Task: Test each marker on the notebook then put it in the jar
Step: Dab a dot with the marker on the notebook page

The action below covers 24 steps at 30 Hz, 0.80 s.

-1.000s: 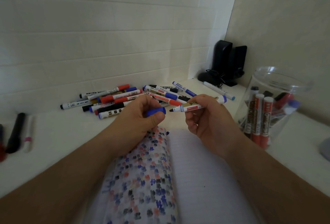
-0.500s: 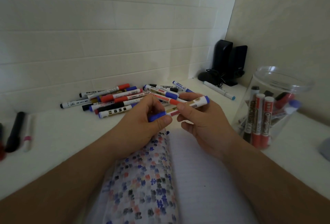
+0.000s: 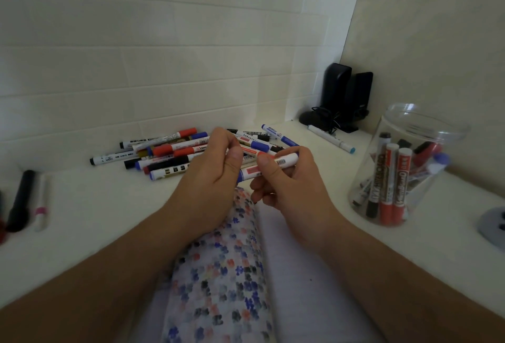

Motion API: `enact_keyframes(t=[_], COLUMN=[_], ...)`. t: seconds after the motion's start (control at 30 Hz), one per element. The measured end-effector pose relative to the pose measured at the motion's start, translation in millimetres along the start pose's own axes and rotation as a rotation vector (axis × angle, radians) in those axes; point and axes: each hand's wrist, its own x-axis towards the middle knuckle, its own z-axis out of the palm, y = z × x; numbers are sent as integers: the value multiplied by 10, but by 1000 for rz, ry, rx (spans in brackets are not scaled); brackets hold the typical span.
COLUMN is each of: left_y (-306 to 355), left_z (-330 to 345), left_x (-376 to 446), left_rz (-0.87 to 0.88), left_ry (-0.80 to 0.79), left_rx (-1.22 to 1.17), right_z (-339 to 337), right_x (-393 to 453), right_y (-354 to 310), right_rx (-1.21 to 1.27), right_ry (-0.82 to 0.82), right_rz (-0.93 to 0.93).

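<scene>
Two hands, left hand [image 3: 210, 167] and right hand [image 3: 287, 181], gripping marker [image 3: 269, 166]

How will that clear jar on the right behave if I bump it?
The clear jar looks tall, thin-walled and probably light, so it may slide or tip. The markers inside lean toward one side, which could make it tip more easily.

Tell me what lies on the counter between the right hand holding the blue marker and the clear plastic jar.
In the head view, bare white counter separates the right hand from the clear plastic jar; no loose marker lies on that stretch.
</scene>
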Motion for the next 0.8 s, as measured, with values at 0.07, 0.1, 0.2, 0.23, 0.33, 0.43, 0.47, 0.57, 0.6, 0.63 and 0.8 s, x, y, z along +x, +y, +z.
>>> enact_keyframes(t=[0.07,0.1,0.2,0.23,0.33,0.43,0.47,0.57,0.6,0.63,0.8], left_y=[10,24,80,86,101,68,60,-2,-40,-85,-184], left_z=[-7,-10,-11,-11,21,140,161,102,74,49,30], left_x=[20,26,11,-5,-70,-92,-85,-46,-44,-51,-60], left_rz=[32,50,120,130,47,10,34,92,92,75,62], left_ry=[-11,-18,-25,-33,-221,-521,-567,-598,-628,-665,-656], left_rx=[51,88,146,134,28,72,141,354,392,404,351], right_z=[3,5,2,-6,-65,-114,-146,-392,-533,-684,-1238], right_x=[-27,-49,-105,-115,-165,-291,-344,-447,-448,-435,-242], right_y=[-2,-1,-57,-111,-339,-604,-712,-1152,-1317,-1469,-1693], right_rx=[15,15,37,42,-181,-580,-657,-646,-653,-690,-994], right_ry=[-8,-11,-13,-14,3,63,108,322,409,486,591], right_rz=[-7,-6,9,11,-117,-362,-440,-629,-682,-723,-637])
